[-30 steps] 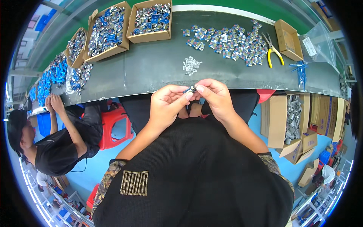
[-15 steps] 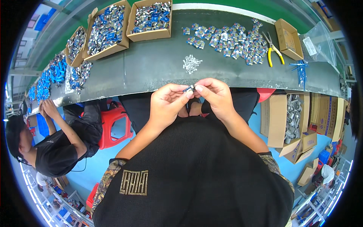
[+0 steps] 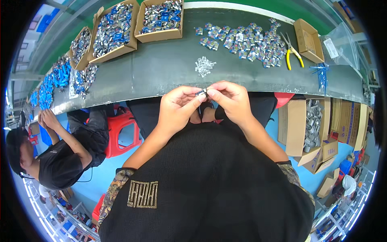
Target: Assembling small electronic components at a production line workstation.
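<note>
My left hand (image 3: 177, 109) and my right hand (image 3: 229, 99) meet just in front of the dark workbench (image 3: 161, 68), above my lap. Between their fingertips they pinch one small dark and silver part (image 3: 201, 93). Both hands have fingers closed on it. A small heap of silver clips (image 3: 204, 65) lies on the bench just beyond my hands. Farther back sits a spread of small blue and silver parts (image 3: 246, 40).
Cardboard boxes of blue and silver parts (image 3: 115, 28) (image 3: 161, 18) line the bench's far left. Yellow-handled pliers (image 3: 292, 52) and a small closed box (image 3: 308, 34) lie at the right. A seated person in black (image 3: 60, 157) works at my left by a red stool (image 3: 121, 133). Open cartons (image 3: 314, 129) stand at my right.
My hands hold nearly the same position with the small part. The person at my left has shifted their hands slightly along the bench edge.
</note>
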`<state>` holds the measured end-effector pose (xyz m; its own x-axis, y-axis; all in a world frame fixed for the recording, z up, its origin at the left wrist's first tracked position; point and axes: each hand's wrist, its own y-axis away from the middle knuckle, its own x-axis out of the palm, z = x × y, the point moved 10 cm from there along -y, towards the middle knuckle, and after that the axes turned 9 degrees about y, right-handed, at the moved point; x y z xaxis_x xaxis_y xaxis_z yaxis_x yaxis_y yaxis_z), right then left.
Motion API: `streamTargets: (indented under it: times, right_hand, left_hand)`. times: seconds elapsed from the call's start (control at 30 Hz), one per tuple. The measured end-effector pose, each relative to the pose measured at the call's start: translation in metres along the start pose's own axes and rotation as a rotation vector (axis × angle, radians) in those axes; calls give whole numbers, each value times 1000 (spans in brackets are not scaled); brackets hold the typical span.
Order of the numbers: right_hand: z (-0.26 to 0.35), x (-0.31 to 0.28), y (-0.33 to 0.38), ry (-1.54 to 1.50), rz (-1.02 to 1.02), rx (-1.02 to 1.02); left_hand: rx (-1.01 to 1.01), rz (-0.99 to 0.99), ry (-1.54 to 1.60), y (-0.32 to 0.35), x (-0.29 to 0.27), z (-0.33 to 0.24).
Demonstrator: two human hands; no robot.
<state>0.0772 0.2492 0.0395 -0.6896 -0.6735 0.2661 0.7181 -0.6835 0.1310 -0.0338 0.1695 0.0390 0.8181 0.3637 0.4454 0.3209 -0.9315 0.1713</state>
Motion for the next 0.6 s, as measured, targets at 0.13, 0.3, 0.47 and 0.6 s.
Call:
streamTargets:
  times: [0.13,0.3,0.47,0.6]
  right_hand:
    - [4,-5,0,345,16,47]
    - [10,0,4,609,93,-13]
    - [2,-6,9,419,-2,-50]
    - [-21,-1,18,495,112,92]
  left_hand:
    - [-105,17,-83,3,-3,12]
    - [-219,33,-168,8,-7,19]
    - [-181,2,-30,14,-12,22]
    - [-294,-70,86,17,-18,35]
